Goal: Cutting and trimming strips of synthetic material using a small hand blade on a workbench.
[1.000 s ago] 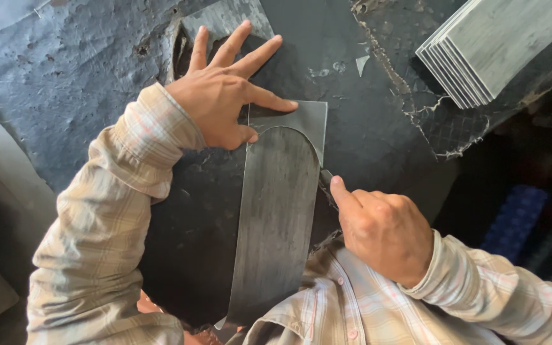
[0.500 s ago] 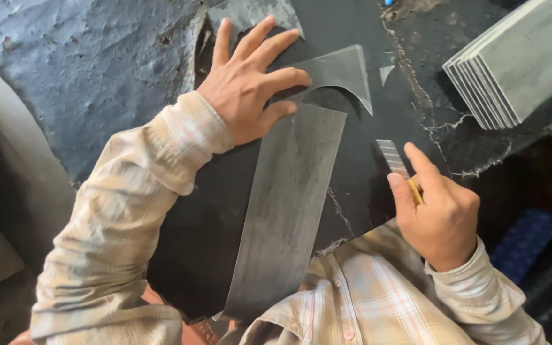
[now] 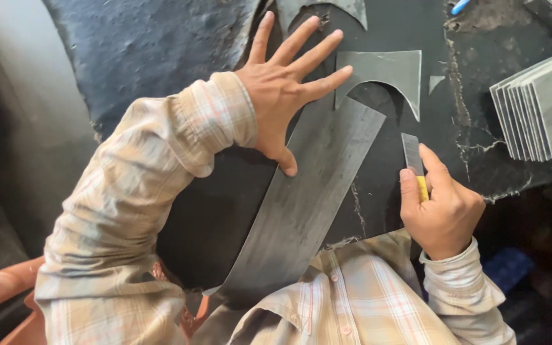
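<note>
Long grey round-ended sheet strip (image 3: 308, 191) is lying under the open, spread left hand (image 3: 282, 96) — right hand (image 3: 442, 211) is gripping a yellow-handled blade (image 3: 414, 163) beside it.

Long grey strip (image 3: 301, 204) is running under the shirt front at its near end, so that end is staying hidden, and the left hand (image 3: 282, 96) is covering part of its far end. Right hand (image 3: 442, 214) is wrapping the knife (image 3: 414, 163), hiding all but the blade and a bit of yellow handle. Frame edge is cutting off the stacked grey sheets (image 3: 541, 108) at right and a grey offcut (image 3: 321, 9) at top.
</note>
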